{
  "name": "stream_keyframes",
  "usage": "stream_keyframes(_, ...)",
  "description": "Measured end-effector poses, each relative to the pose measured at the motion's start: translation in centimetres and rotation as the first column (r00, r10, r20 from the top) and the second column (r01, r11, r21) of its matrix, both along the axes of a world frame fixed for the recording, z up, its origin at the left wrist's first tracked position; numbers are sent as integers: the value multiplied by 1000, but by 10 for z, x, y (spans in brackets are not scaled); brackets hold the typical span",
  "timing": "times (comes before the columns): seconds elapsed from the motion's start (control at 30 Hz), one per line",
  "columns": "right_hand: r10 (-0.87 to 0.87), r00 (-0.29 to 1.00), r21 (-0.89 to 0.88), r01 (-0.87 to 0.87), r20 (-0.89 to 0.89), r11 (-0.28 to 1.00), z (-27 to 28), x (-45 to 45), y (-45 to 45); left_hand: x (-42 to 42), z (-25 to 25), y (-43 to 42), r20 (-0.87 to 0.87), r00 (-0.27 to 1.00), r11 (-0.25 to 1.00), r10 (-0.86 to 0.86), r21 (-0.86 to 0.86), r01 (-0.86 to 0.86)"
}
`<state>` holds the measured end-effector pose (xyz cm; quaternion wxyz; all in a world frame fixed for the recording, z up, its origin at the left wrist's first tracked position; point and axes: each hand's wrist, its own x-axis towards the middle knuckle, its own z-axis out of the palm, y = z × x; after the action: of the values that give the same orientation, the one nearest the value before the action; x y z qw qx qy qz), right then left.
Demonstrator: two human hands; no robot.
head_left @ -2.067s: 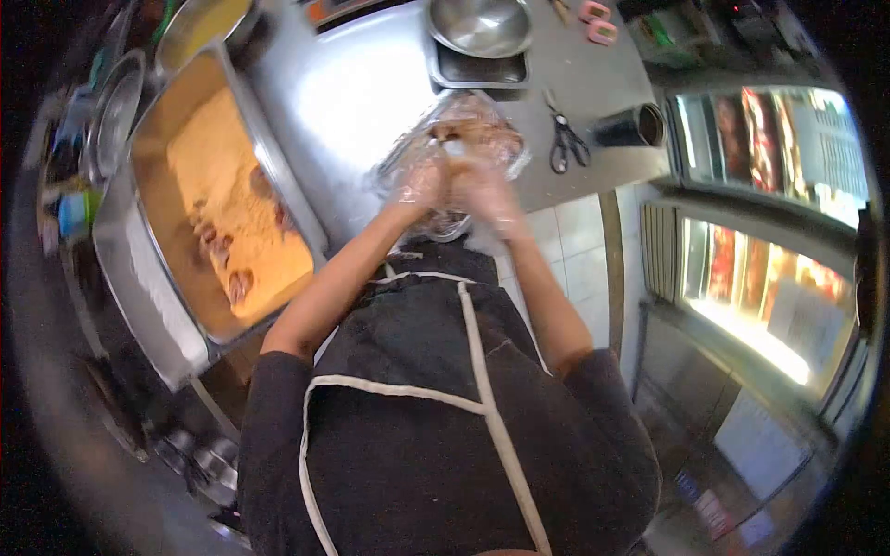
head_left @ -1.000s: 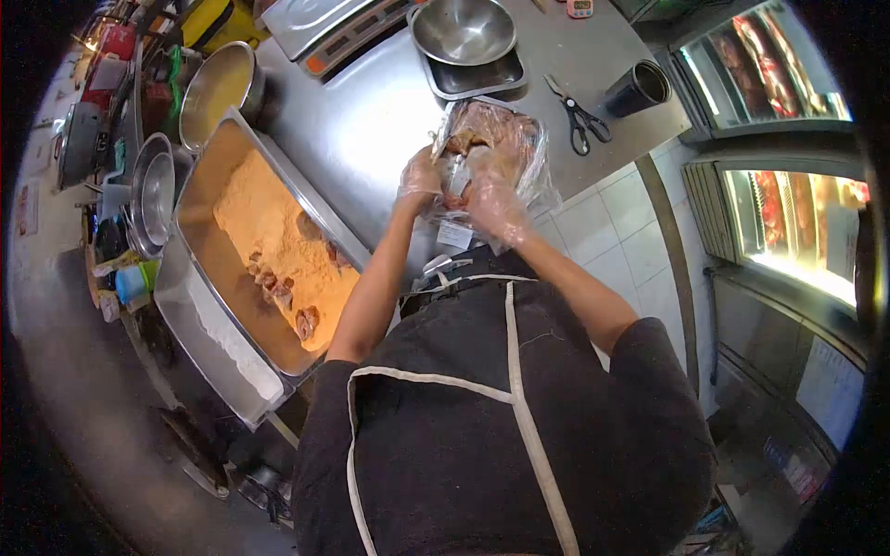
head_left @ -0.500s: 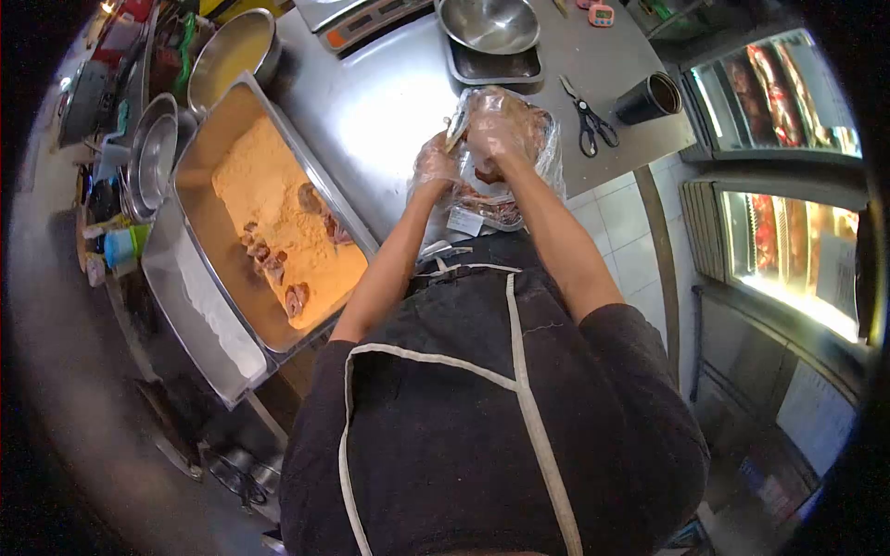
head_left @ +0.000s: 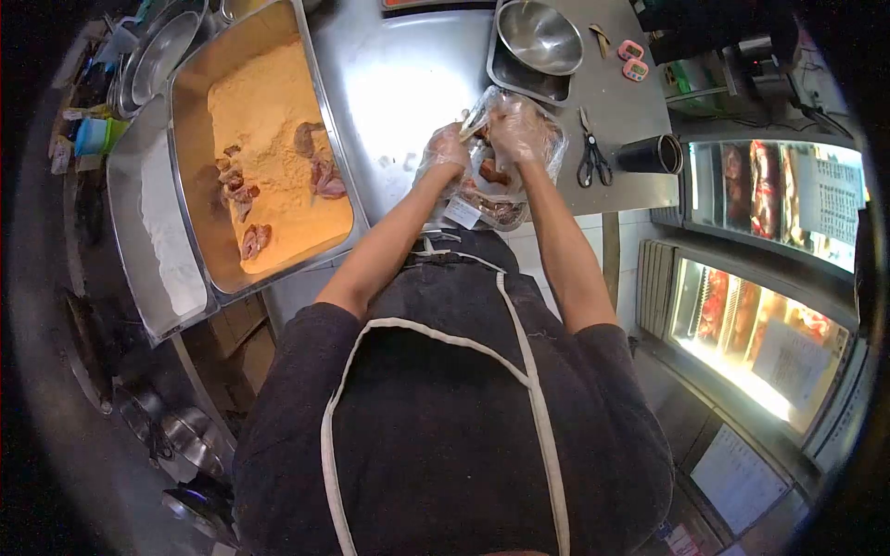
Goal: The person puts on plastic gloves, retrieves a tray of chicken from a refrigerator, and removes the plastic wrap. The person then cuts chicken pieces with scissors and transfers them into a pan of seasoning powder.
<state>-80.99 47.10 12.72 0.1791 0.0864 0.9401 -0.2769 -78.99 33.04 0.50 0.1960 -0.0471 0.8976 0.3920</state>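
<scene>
A clear plastic bag [head_left: 554, 153] holding raw meat pieces [head_left: 493, 171] lies at the front edge of the steel table, with a white label [head_left: 462, 213] near its lower end. My left hand [head_left: 445, 151], in a thin clear glove, is closed on the left edge of the bag's opening. Across from it, my right hand [head_left: 515, 132], gloved too, is closed on the bag's upper right side; its fingertips are partly hidden. Between the two hands the opening shows meat inside.
Left stands a deep steel tray [head_left: 324, 102] of orange powder with several meat pieces on it, beside a pan of white powder [head_left: 176, 241]. Black scissors [head_left: 593, 159], a dark cup [head_left: 651, 155], a steel bowl [head_left: 540, 37] and pink timers [head_left: 634, 69] are on the right. Lit fridges [head_left: 756, 338] stand beyond.
The camera view has turned and shifted, so the table sits differently in frame. Both hands stay at the bag, and its opening now shows more of the meat between them.
</scene>
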Motion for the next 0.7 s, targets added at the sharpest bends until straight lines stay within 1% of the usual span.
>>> stream_keyframes(0.03,-7,1000,0,7,-5,1000,3,9,-4,1,3,-2,-5,1000,1000,-7,0,7)
stream_keyframes(0.07,52,977,112,-30,-205,993,6,18,-6,2,10,-2,-15,1000,1000,-13,5,13)
stream_keyframes(0.1,130,915,231,-41,-383,972,7,27,-5,4,13,-2,-19,1000,1000,-20,12,21)
stream_keyframes(0.13,125,915,237,-33,-385,971,7,33,-2,5,15,-1,-22,999,999,-28,18,29)
stream_keyframes(0.2,74,945,31,-68,-319,997,1,40,3,4,13,-1,15,1000,1000,-12,-19,12)
stream_keyframes(0.23,58,876,43,-43,-479,998,-18,46,6,4,10,-2,-85,996,1000,-6,-10,5)
stream_keyframes(0.27,54,875,36,-41,-480,998,-14,52,6,4,13,-4,-86,996,1000,-8,-17,7)
stream_keyframes(0.33,24,924,-216,-114,-381,970,2,62,8,2,23,-7,-88,996,999,1,43,3)
stream_keyframes(0.37,21,908,-211,-120,-418,970,-24,63,15,2,14,-9,-92,996,999,-2,41,6)
stream_keyframes(0.4,21,907,-210,-120,-421,970,-43,69,24,4,-6,-12,-413,889,975,-198,-176,135)
stream_keyframes(0.43,-46,919,-312,-86,-393,946,-58,78,33,6,-6,-12,-530,788,940,-314,-293,178)
stream_keyframes(0.47,-164,973,-549,48,-163,834,-57,84,34,9,-7,-12,-626,658,893,-419,-415,173)
stream_keyframes(0.5,-268,959,-698,252,89,671,-57,91,35,13,15,-11,-692,689,971,-214,-229,72)
stream_keyframes(0.53,-275,956,-699,263,99,664,-62,97,36,20,42,-13,-688,647,925,-330,-372,77)
stream_keyframes(0.57,-274,962,-732,190,5,654,-68,101,38,27,70,-15,-671,595,860,-442,-507,67)
stream_keyframes(0.6,-321,947,-733,228,14,640,-52,104,34,35,98,-17,-644,538,781,-544,-623,43)
stream_keyframes(0.63,-367,930,-735,264,23,625,-33,106,29,36,98,-14,-552,795,968,-252,-152,201)
stream_keyframes(0.67,-372,928,-738,264,19,621,-36,109,24,37,98,-11,-248,967,917,-54,371,146)
stream_keyframes(0.7,-290,935,-641,95,-205,762,-41,110,20,39,97,-9,-252,966,918,-57,367,150)
